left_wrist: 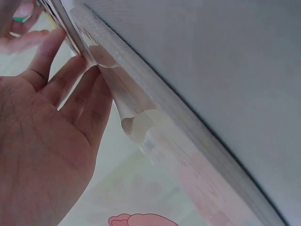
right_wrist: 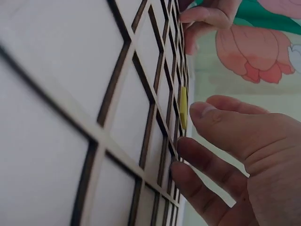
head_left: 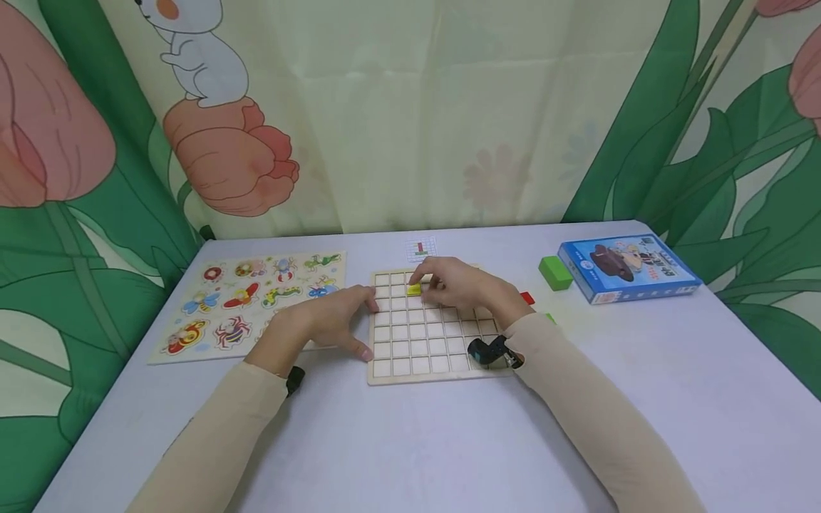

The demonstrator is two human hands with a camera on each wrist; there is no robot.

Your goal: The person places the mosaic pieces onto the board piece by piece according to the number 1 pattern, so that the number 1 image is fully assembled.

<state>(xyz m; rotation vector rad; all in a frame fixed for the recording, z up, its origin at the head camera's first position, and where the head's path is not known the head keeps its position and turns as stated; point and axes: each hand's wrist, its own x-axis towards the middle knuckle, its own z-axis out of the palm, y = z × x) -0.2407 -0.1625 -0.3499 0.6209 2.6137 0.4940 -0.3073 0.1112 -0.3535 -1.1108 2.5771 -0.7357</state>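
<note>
Near the tabletop's left edge, an insect puzzle board (head_left: 214,313) is laid flat. The grid board's (head_left: 420,348) left edge is touched by the left hand (head_left: 330,317), its thumb and fingers spread; its palm, hidden from the head camera, is shown by the left wrist view. By the tabletop's far edge a printed card (head_left: 420,249) is placed. On the grid board's far part, a yellow piece (head_left: 413,290) is flanked by the right hand (head_left: 458,285), fingers loosely bent; a thumb gap is revealed only by the right wrist view. Toward the tabletop's far right corner, a green block (head_left: 555,273) and blue box (head_left: 631,267) are seen.
</note>
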